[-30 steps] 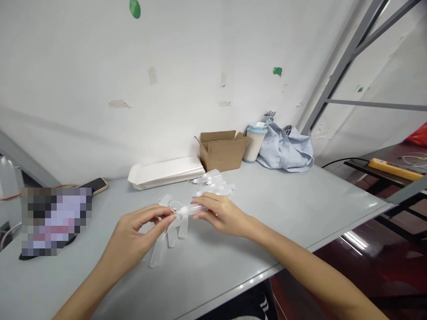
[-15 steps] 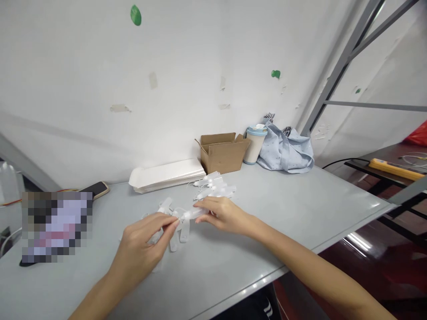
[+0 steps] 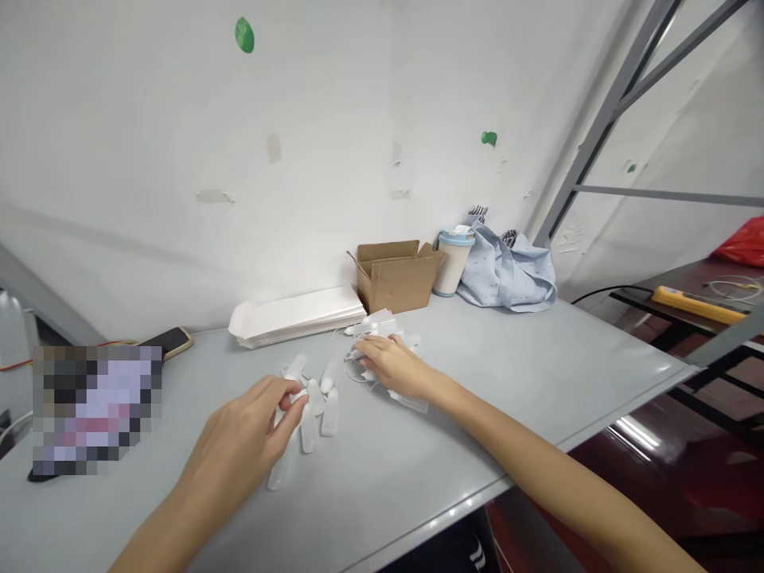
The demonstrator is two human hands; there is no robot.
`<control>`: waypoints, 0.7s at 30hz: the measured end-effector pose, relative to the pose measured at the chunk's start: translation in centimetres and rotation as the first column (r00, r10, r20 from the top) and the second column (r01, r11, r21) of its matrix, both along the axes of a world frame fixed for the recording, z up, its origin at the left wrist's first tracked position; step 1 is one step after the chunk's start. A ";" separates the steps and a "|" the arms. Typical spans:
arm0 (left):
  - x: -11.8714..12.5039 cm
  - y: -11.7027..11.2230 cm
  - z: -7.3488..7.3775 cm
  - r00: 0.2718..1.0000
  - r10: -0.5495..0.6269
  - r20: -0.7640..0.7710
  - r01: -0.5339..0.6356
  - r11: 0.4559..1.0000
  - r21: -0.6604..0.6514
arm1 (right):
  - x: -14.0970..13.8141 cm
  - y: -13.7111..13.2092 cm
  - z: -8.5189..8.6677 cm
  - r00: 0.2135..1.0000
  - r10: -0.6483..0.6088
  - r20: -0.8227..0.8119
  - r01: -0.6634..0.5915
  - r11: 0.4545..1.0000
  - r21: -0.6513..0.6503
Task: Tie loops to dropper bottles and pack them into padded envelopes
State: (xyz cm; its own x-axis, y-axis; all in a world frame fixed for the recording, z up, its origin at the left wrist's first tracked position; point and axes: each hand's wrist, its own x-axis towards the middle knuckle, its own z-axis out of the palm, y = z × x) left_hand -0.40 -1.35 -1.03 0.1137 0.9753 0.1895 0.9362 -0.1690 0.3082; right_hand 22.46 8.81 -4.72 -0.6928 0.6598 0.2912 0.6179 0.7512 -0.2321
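Observation:
My left hand [image 3: 254, 418] has thumb and forefinger drawn together around a small white piece [image 3: 303, 393], whose kind I cannot make out. Just beyond its fingertips lies a loose group of translucent white tubes [image 3: 329, 412], each narrow and rounded at one end. My right hand [image 3: 394, 364] rests over a second pile of similar white tubes [image 3: 411, 400], fingers stretched out and touching the pile. Thin pale wires or strings [image 3: 356, 376] trail from this pile beside the fingertips. The fingers partly cover the tubes under them.
Behind the piles are a stack of flat white boxes [image 3: 298, 316], an open cardboard box [image 3: 399, 282], a lidded cup [image 3: 454, 263] and a light blue cloth bag [image 3: 507, 270]. A phone [image 3: 173, 342] and a blurred-out item [image 3: 99, 414] lie left on the grey table [image 3: 537, 358].
My right hand has let go of the tube it held near my left fingertips and moved away to the pile behind. A tube now lies in the left group. My left hand has shifted slightly left.

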 end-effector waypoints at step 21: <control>0.7 0.1 -0.9 0.986 -0.089 0.144 0.058 0.976 0.210 | -0.6 0.2 1.2 0.890 0.029 -0.454 -0.096 0.987 -0.125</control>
State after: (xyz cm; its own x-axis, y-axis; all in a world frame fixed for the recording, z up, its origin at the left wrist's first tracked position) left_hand 0.34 -1.28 -1.95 0.1383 0.9042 0.4041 0.8637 -0.3098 0.3976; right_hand 21.90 9.00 -3.52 -0.5504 0.6768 0.4890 0.3748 0.7236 -0.5797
